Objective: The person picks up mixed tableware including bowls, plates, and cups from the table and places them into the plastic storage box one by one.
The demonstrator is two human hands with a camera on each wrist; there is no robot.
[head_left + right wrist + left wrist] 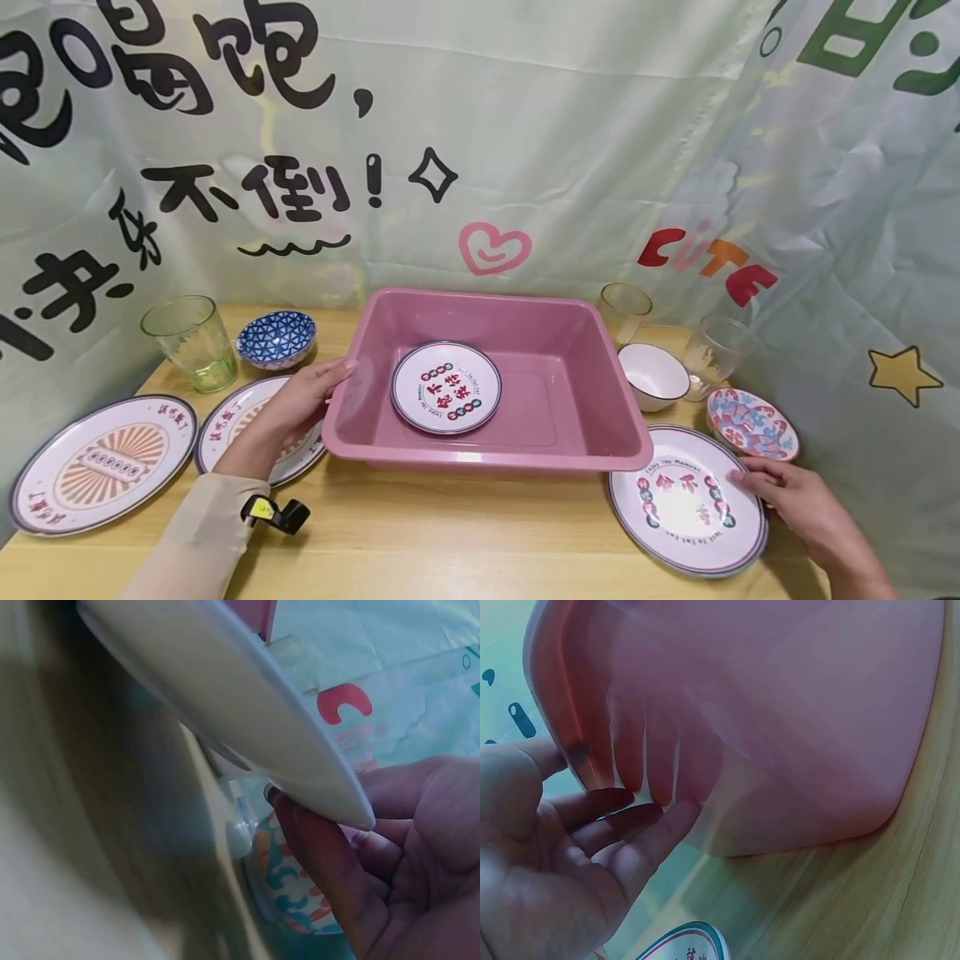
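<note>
two hands at work: the left hand grips the pink basin by its side rim, fingers tucked under, while the right hand pinches the white plate at its edge, thumb on top. best to keep that pinch firm, with the plate's weight all out beyond the fingertips, and the basin steady. mind the basin's corner, overlapping the plate opposite those right fingers: that's likely the main obstacle. just past them sits the patterned dish, the white bowl and clear glass farther off, easily knocked. between both sets of fingers, a small plate lies inside the basin. beyond the left fingers, the blue bowl and green glass.
</note>
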